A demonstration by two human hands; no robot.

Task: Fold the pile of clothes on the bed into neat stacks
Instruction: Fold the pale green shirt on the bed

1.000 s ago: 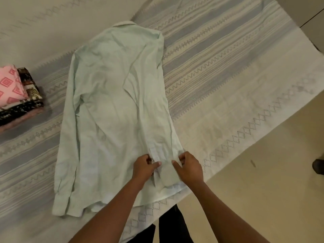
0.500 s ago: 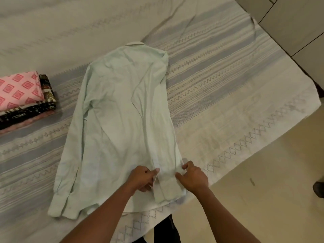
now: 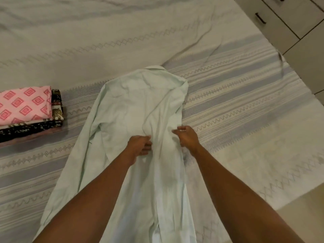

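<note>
Head view: the work is partway through one shirt (image 3: 140,111), a pale green one lying collar-away on the bed (image 3: 245,102), its lower part running back between the forearms and out of the bottom of the frame. The left hand (image 3: 140,145) has its fingers curled onto a ridge of cloth at mid-body; the right hand (image 3: 186,137) pinches the shirt's right edge between thumb and fingertips, just beside it. By the look of it, the step in hand is bringing the right side in over the back. The left sleeve lies out along the left edge, not yet folded in.

The next move, I judge, calls for laying the gripped cloth flat with its edge straight, then smoothing it – the fabric is thin and bunches into creases between the two hands.

A stack (image 3: 26,109) of folded clothes, pink diamond print on top, sits on the bed well left of the shirt.
</note>
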